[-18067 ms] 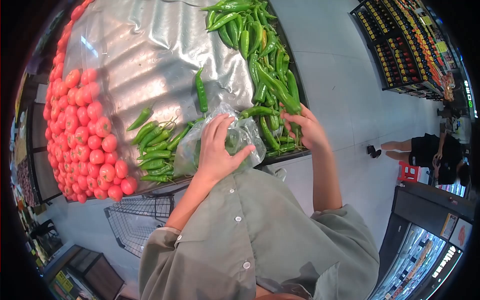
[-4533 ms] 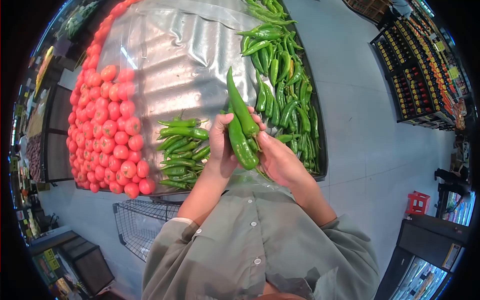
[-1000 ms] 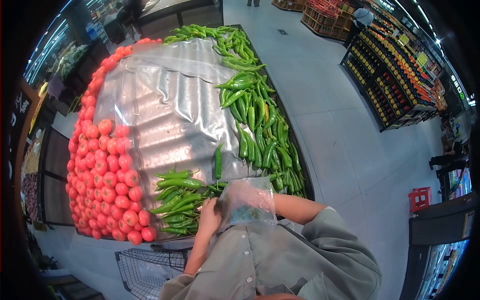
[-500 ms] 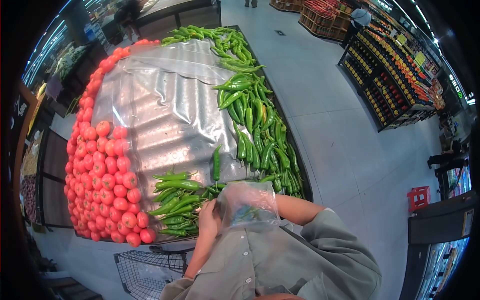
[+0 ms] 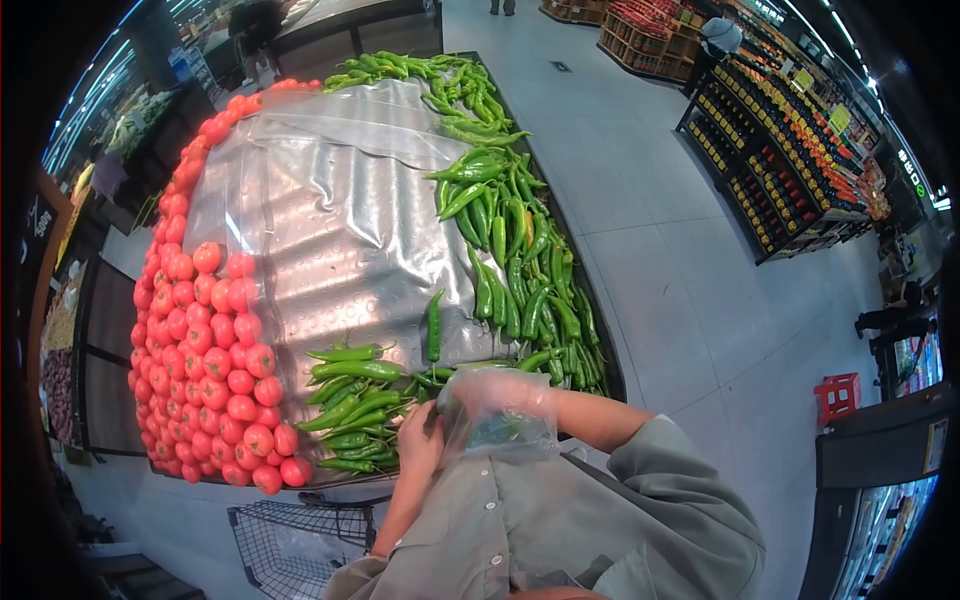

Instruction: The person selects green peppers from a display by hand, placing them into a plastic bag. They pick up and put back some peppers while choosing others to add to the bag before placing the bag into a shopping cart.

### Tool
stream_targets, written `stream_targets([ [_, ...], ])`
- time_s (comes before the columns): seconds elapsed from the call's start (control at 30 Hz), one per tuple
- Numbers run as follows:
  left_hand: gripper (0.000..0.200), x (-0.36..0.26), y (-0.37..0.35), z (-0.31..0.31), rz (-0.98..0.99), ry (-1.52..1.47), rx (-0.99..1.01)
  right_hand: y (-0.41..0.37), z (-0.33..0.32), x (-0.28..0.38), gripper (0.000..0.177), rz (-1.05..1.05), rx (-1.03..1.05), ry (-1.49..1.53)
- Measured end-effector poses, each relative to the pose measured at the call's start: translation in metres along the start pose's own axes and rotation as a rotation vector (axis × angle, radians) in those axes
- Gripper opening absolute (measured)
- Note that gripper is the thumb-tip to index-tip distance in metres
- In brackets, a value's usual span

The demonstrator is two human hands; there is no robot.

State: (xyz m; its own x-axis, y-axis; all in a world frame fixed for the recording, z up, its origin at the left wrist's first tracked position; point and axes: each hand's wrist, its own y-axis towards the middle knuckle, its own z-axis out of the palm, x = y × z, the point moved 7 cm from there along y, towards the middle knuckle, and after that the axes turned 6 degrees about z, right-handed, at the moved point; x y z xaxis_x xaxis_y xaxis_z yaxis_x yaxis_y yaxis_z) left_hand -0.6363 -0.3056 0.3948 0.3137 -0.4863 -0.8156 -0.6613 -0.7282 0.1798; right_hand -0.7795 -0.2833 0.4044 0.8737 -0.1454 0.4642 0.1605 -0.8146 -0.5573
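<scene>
A clear plastic bag [image 5: 500,425] hangs in front of my chest, with something green showing dimly through it. My left hand [image 5: 420,432] is at the bag's left edge, fingers curled; whether it pinches the plastic is hard to make out. Seen through the film, my right hand [image 5: 505,392] is blurred, and its fingers are hidden. Green peppers [image 5: 350,415] lie just left of my left hand, and one single pepper [image 5: 433,326] lies on the silvery sheet [image 5: 350,240] above the bag.
Red tomatoes [image 5: 215,365] line the stand's left side; more green peppers [image 5: 540,260] run along its right edge. A wire shopping cart [image 5: 290,545] is at the lower left. A shelf rack [image 5: 765,165] stands right, and a person [image 5: 718,40] is beyond it.
My left hand has shifted slightly and its fingers have changed pose at the bag's edge. The bag's top has moved a little. A distant person at the upper left has moved.
</scene>
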Motion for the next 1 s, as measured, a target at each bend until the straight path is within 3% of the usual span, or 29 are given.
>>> stream_targets([
  [0.07,0.029,0.006,-0.002,0.003,-0.038,-0.027,0.014,0.001,0.014,-0.001,0.033,-0.015,-0.061,-0.061],
  [0.13,0.030,0.016,-0.004,0.006,-0.010,-0.015,0.007,0.012,0.029,-0.011,0.035,-0.079,-0.264,-0.037],
  [0.57,0.030,0.024,-0.010,0.010,-0.005,0.048,0.111,-0.036,-0.002,-0.019,0.055,-0.081,-0.158,0.120],
  [0.67,0.028,0.030,-0.011,0.013,0.011,0.055,0.082,-0.071,-0.015,-0.019,0.055,-0.193,-0.153,0.257],
  [0.73,0.030,0.028,-0.011,0.012,0.049,0.061,0.044,-0.109,-0.032,-0.023,0.052,-0.177,-0.285,0.294],
  [0.8,0.030,0.028,-0.010,0.012,0.040,0.056,0.052,-0.137,-0.044,-0.024,0.055,-0.318,-0.487,0.324],
  [0.87,0.030,0.029,-0.010,0.012,0.031,0.052,0.064,-0.175,-0.047,-0.035,0.056,0.237,0.004,0.553],
  [1.0,0.030,0.032,-0.010,0.011,0.007,0.059,0.121,-0.233,-0.045,-0.088,0.055,0.185,-0.083,0.756],
])
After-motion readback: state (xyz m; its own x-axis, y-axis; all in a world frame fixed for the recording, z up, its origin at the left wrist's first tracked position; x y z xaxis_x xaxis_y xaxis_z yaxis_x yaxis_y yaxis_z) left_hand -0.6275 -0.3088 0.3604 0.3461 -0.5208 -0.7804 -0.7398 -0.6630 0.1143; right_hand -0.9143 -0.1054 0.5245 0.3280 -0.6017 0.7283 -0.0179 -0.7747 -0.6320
